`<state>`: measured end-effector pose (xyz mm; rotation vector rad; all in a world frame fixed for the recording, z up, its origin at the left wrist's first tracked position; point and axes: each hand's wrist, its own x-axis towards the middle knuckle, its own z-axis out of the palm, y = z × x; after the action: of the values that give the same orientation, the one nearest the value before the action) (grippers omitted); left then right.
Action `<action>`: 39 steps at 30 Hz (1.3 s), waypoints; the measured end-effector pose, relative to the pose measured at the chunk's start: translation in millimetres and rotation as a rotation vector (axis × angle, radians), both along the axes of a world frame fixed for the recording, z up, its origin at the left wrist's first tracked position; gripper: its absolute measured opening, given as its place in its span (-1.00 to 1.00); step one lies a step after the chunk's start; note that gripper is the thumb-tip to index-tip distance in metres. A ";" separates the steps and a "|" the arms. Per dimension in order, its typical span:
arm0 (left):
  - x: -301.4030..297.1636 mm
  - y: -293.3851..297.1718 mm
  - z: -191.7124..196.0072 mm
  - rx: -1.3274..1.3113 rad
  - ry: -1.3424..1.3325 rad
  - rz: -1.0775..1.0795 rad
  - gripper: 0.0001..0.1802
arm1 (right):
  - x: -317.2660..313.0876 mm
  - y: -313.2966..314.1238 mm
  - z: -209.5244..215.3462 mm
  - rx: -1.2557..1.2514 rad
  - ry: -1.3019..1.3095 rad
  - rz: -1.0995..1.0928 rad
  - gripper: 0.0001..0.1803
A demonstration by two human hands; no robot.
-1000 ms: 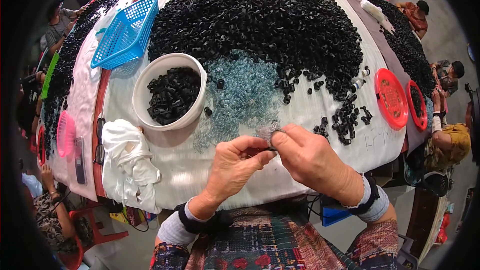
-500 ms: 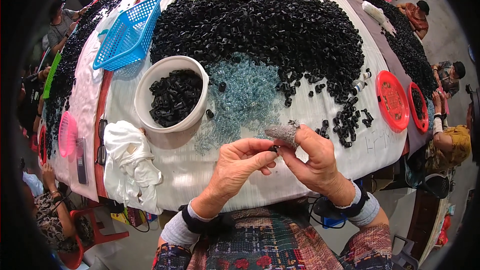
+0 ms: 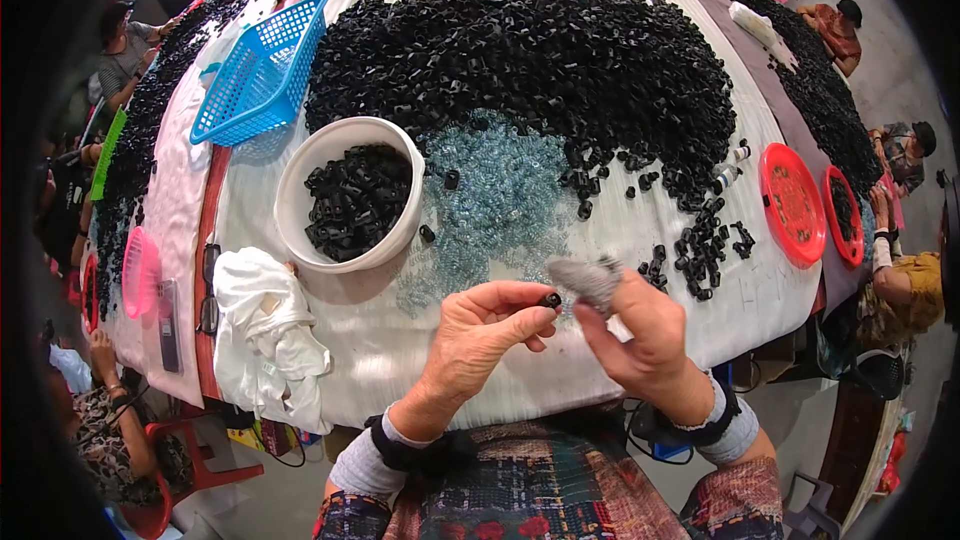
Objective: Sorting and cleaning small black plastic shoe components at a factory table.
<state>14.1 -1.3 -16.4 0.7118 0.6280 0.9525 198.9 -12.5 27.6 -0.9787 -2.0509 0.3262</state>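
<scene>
My left hand (image 3: 487,335) pinches a small black plastic part (image 3: 551,300) between thumb and forefinger, its round opening showing. Just to the right, my right hand (image 3: 640,330) is partly blurred. Its thumb and forefinger are apart, and no object shows between them. A grey cloth cover (image 3: 586,281) wraps that forefinger. Beyond both hands spreads a heap of tiny shiny bluish coils (image 3: 490,190) that look like springs. Behind it lies a large pile of black plastic parts (image 3: 520,50).
At the left stands a white bucket (image 3: 290,205) with black parts inside, near a blue basket (image 3: 235,125) and a crumpled white cloth (image 3: 262,325). To the right are a red lid (image 3: 768,202) and loose black parts (image 3: 702,255). Other people work along both sides.
My right hand has drawn away from the left, to the right, and its thumb and forefinger have parted. The left hand keeps hold of the black part, which now shows more fully.
</scene>
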 end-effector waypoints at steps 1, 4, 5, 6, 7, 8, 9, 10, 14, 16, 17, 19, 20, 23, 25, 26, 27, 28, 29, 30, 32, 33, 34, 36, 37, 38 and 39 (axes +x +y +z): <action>-0.3 1.6 0.6 0.002 -0.001 -0.001 -0.72 | 1.3 -1.1 3.5 -0.028 0.058 -0.083 -0.65; 1.2 1.0 -0.2 -0.027 0.008 -0.029 -0.74 | 22.3 1.2 7.2 -0.037 0.075 -0.223 -0.56; -1.2 0.6 2.2 -0.050 -0.010 -0.014 -0.74 | 30.8 3.7 12.0 -0.055 0.063 -0.278 -0.57; -2.6 0.8 2.0 -0.077 -0.031 0.000 -0.75 | 40.3 6.3 14.8 -0.074 0.048 -0.336 -0.58; -3.8 1.4 1.2 -0.091 -0.021 -0.004 -0.76 | 49.7 7.3 12.4 -0.172 0.123 -0.355 -0.63; -4.9 2.4 1.7 -0.093 -0.034 -0.019 -0.76 | 57.6 8.6 7.7 -0.250 0.138 -0.384 -0.67; -5.5 2.4 2.7 -0.111 -0.041 -0.014 -0.77 | 63.6 7.8 5.0 -0.288 0.088 -0.397 -0.67; -5.5 2.8 3.4 -0.130 -0.048 -0.008 -0.77 | 69.4 7.0 1.6 -0.327 0.038 -0.409 -0.67; -5.7 3.9 3.5 -0.144 -0.064 -0.034 -0.79 | 80.6 5.7 -22.3 -0.143 -0.232 -0.407 -0.73; -5.6 4.2 3.3 -0.148 -0.061 -0.037 -0.79 | 81.8 7.5 -29.5 -0.103 -0.336 -0.397 -0.71; -6.0 4.0 3.0 -0.152 -0.055 -0.037 -0.79 | 82.5 8.3 -33.2 -0.063 -0.436 -0.381 -0.69; -6.7 4.4 1.8 -0.156 -0.054 -0.039 -0.79 | 86.1 10.3 -40.2 -0.069 -0.467 -0.357 -0.70; -7.3 4.6 0.9 -0.158 -0.051 -0.039 -0.79 | 87.0 11.5 -42.7 -0.073 -0.496 -0.332 -0.70; -9.1 5.7 -1.7 -0.165 -0.060 -0.045 -0.79 | 85.8 14.5 -43.2 -0.087 -0.529 -0.317 -0.71; -9.6 7.4 -3.5 -0.175 -0.065 -0.056 -0.79 | 84.0 17.4 -40.2 -0.078 -0.549 -0.303 -0.72; -10.0 7.9 -4.7 -0.186 -0.067 -0.062 -0.79 | 83.0 18.9 -40.1 -0.069 -0.566 -0.283 -0.73; -9.9 8.5 -5.6 -0.185 -0.066 -0.060 -0.79 | 82.7 19.8 -40.3 -0.068 -0.565 -0.282 -0.73; -9.2 9.0 -6.2 -0.188 -0.071 -0.066 -0.78 | 82.5 20.3 -40.4 -0.071 -0.583 -0.271 -0.73; -8.8 9.5 -6.0 -0.190 -0.078 -0.072 -0.78 | 81.7 20.8 -39.8 -0.072 -0.603 -0.259 -0.73; -8.8 10.3 -5.5 -0.186 -0.078 -0.069 -0.78 | 80.4 21.8 -39.2 -0.068 -0.602 -0.258 -0.73; -8.2 11.0 -3.7 -0.199 -0.051 -0.083 -0.77 | 77.2 24.0 -38.2 -0.086 -0.613 -0.246 -0.73; -7.1 10.7 -2.6 -0.195 -0.051 -0.075 -0.77 | 76.4 23.9 -36.8 -0.081 -0.611 -0.239 -0.73; -5.1 10.3 -1.0 -0.193 -0.068 -0.087 -0.77 | 75.7 22.6 -34.2 -0.052 -0.531 -0.265 -0.72; -2.3 9.4 3.7 -0.185 -0.072 -0.076 -0.76 | 64.9 19.6 -23.3 -0.016 -0.436 -0.269 -0.71; 0.8 9.0 6.2 -0.164 -0.045 -0.091 -0.76 | 54.7 14.2 -8.4 -0.165 -0.253 -0.270 -0.70; 2.6 7.1 8.9 -0.147 -0.017 -0.114 -0.75 | 45.3 7.4 4.4 -0.318 -0.069 -0.273 -0.68; 2.5 6.9 8.3 -0.136 -0.027 -0.114 -0.75 | 36.5 5.7 9.4 -0.351 0.053 -0.226 -0.68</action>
<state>16.6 5.6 -8.1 0.6064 0.6160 0.8047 235.5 -6.8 37.0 -1.3849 -1.8464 0.5973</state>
